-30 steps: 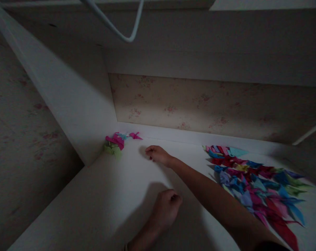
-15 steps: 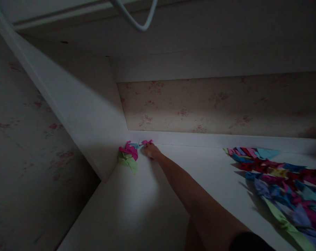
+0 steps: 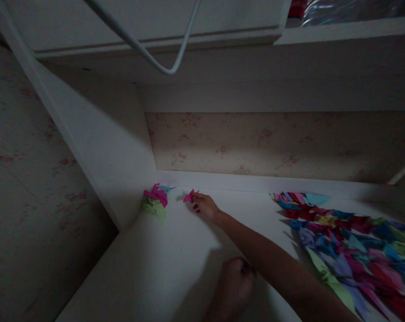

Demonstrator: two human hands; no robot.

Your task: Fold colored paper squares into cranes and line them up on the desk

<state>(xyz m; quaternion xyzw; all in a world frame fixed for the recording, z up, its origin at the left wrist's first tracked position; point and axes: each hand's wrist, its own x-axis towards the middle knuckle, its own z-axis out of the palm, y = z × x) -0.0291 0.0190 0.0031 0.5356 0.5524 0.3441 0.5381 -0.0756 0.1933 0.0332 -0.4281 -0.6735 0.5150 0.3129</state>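
My right hand (image 3: 205, 206) is stretched far across the white desk (image 3: 175, 250), its fingers pinched on a small pink folded paper piece (image 3: 189, 196). That piece is now a short way right of a little heap of pink, teal and green folded papers (image 3: 154, 202) in the back left corner. My left hand (image 3: 234, 286) rests low on the desk as a loose fist; what it holds, if anything, is hidden. The scene is dim.
A large spread of many-coloured folded papers (image 3: 343, 246) covers the desk's right side. A white side panel (image 3: 98, 147) closes the left, floral wallpaper (image 3: 272, 145) the back. A shelf (image 3: 222, 40) and a white cable (image 3: 149, 53) hang overhead.
My right hand reached the corner heap, took hold of the pink piece and has drawn it a little to the right. My left hand is back in view.
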